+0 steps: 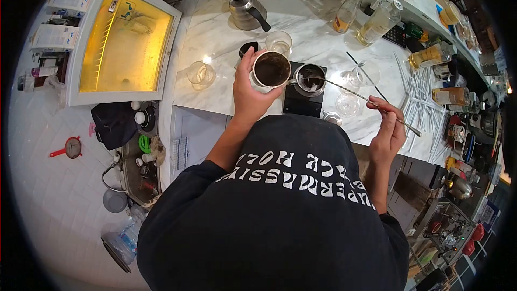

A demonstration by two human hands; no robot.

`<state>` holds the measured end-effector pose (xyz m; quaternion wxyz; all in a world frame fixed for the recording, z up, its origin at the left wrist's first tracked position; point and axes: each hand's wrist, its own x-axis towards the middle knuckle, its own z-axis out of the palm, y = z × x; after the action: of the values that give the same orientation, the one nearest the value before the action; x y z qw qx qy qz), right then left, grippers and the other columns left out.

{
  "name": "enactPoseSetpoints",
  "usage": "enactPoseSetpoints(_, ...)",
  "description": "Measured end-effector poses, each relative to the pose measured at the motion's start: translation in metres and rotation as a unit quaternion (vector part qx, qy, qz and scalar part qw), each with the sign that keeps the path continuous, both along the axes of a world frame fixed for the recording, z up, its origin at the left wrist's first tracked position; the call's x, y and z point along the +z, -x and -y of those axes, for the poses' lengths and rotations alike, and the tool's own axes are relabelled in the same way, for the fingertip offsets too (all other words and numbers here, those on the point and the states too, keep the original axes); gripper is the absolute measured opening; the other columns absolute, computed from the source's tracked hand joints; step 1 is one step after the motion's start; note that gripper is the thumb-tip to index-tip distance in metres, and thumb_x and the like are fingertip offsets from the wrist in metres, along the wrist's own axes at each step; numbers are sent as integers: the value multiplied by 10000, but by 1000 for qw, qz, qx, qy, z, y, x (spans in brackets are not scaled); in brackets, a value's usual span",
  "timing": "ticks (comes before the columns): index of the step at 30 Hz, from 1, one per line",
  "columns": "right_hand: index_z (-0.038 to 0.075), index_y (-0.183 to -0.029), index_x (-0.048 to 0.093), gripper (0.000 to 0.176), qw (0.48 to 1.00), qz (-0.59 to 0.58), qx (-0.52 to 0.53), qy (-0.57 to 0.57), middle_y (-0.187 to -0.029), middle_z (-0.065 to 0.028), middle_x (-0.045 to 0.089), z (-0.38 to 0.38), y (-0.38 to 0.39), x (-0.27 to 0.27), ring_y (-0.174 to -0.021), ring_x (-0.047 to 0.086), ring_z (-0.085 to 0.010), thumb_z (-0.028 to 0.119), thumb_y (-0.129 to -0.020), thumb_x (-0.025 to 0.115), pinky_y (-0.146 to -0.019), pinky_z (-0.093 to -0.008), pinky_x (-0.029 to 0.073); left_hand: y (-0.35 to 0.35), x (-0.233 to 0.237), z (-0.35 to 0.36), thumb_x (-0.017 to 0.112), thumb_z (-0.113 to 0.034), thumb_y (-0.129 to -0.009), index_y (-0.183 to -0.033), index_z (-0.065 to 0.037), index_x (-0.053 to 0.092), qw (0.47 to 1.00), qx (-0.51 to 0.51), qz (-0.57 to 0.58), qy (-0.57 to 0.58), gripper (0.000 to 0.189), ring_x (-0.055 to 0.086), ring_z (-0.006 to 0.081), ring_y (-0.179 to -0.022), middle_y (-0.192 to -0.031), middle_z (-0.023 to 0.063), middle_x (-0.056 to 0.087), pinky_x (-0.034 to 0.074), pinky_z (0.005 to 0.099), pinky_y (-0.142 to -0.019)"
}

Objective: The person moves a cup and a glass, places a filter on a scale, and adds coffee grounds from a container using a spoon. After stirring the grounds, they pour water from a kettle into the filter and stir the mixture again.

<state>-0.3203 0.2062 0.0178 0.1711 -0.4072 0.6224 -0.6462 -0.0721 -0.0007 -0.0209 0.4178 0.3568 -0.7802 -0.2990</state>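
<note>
Two hands work in front of a black shirt (274, 237), each with its fingers closed on something. The right hand (389, 129) grips the shaft of a twisted bar spoon (347, 90), its tail poking out past the palm; the left hand (249, 87) wraps a white cup (259, 84), mouth turned upward and dark, grainy-looking matter (271, 69) inside.

A black scale (302, 106) lies ahead on the marble desk (312, 21) and bears a metal cup (309, 95), which the spoon's working end enters. The white cup is just beside it; whether the rims touch, I cannot tell.

The step in hand appears to be working the spoon inside the metal cup. A hold lower on the shaft would probably steady the tip; small strokes along the wall should spill less than wide sweeps. The metal cup has no hand on it, so sideways pressure could slide it. The white cup is best kept level and clear of the shaft.

Farther off, beyond a clear glass (279, 42), a gooseneck kettle (247, 12) stands safely out of the spoon's way.
</note>
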Motion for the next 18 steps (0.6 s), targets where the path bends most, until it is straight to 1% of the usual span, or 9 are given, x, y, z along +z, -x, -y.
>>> enactPoseSetpoints(6, -64, -1139, 651, 338, 999, -18, -37, 1, -1200, -243, 736, 3, -1, -1, -1007, 763, -288, 124, -1164, 372, -983, -400, 561, 1, 3, 1, 960, -45, -703, -1612, -1, 295, 1000, -7, -16, -11, 1127, 638, 302, -1329, -1463, 230, 625, 482, 412, -1153)
enactPoseSetpoints(9, -69, -1150, 641, 341, 999, -17, -38, -21, -1198, -235, 741, 5, 1, -1, -1010, 764, -287, 148, -1171, 378, -973, -394, 564, 3, 5, 5, 964, -56, -712, -1614, -4, 283, 1000, -14, -17, -11, 1132, 638, 297, -1328, -1462, 225, 624, 493, 411, -1141)
enactPoseSetpoints(12, -68, -1153, 629, 354, 997, 21, -75, 14, -1176, -259, 742, 8, 6, 6, -1014, 765, -300, 175, -1180, 374, -970, -402, 572, 6, 6, 13, 967, -80, -731, -1618, -8, 268, 999, -27, -34, -11, 1131, 646, 294, -1317, -1456, 223, 623, 510, 409, -1120)
enactPoseSetpoints(15, -64, -1138, 621, 368, 988, 89, -104, 75, -1150, -292, 737, 16, 22, 13, -1011, 765, -321, 192, -1185, 362, -979, -422, 583, 11, 14, 24, 975, -113, -740, -1624, -6, 254, 999, -41, -31, -13, 1145, 651, 286, -1309, -1444, 217, 626, 523, 405, -1103)
enactPoseSetpoints(16, -64, -1127, 614, 376, 984, 92, -137, 72, -1109, -314, 735, 21, 23, 22, -1010, 764, -348, 213, -1189, 367, -978, -437, 595, 14, 17, 30, 977, -120, -740, -1627, -7, 250, 998, -49, -30, -23, 1152, 656, 284, -1303, -1437, 215, 630, 524, 403, -1102)
enactPoseSetpoints(18, -69, -1127, 615, 386, 979, 108, -140, 101, -1084, -303, 742, 28, 35, 28, -1018, 763, -361, 226, -1190, 375, -968, -432, 602, 20, 21, 44, 981, -134, -739, -1633, -10, 243, 997, -63, -25, -45, 1166, 666, 279, -1289, -1423, 211, 639, 526, 398, -1099)
